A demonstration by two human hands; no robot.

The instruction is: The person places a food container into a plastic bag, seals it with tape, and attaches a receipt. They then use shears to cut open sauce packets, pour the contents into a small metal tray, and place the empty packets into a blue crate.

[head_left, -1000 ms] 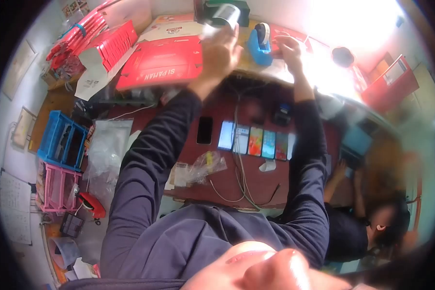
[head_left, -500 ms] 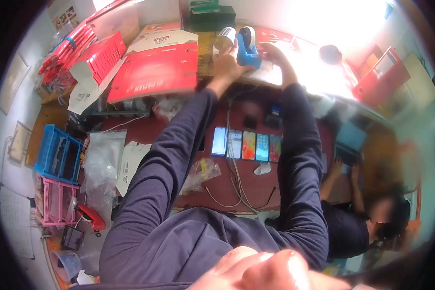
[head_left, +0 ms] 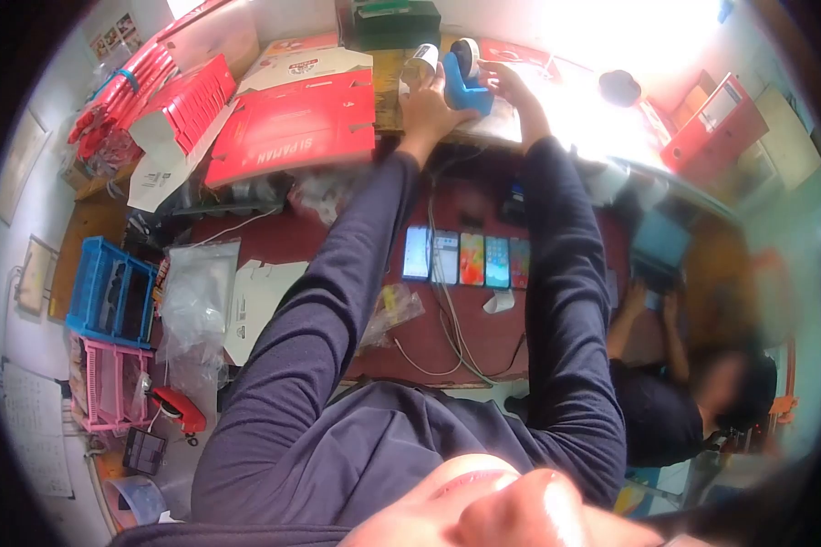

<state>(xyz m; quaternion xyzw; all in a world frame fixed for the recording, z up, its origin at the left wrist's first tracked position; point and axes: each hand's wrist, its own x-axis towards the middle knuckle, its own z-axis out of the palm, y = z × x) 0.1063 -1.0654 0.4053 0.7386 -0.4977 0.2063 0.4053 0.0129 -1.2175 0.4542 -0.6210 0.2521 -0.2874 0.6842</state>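
My left hand [head_left: 431,109] is against the left and near side of a blue tape dispenser [head_left: 468,91] on the far shelf. Its thumb lies along the dispenser's near edge, and the fingers point up between it and a clear jar with a white label [head_left: 420,64]. A tape roll [head_left: 466,56] sits in the dispenser's top. At the dispenser's right side is my right hand [head_left: 513,87], fingers bent and fingertips close together near the roll. Glare hides what these fingertips hold, if anything.
Several lit phones [head_left: 471,259] lie in a row on the dark red table [head_left: 374,356], with cables [head_left: 447,319] beside them. Red folders [head_left: 292,128] cover the shelf's left. Blue and pink racks [head_left: 109,292] stand at left. At right, a person [head_left: 657,410] uses a laptop [head_left: 661,246].
The view has shifted slightly. My left fingers look more spread beside the dispenser, and my right hand is a little higher near the tape roll. The dispenser stays between my hands.
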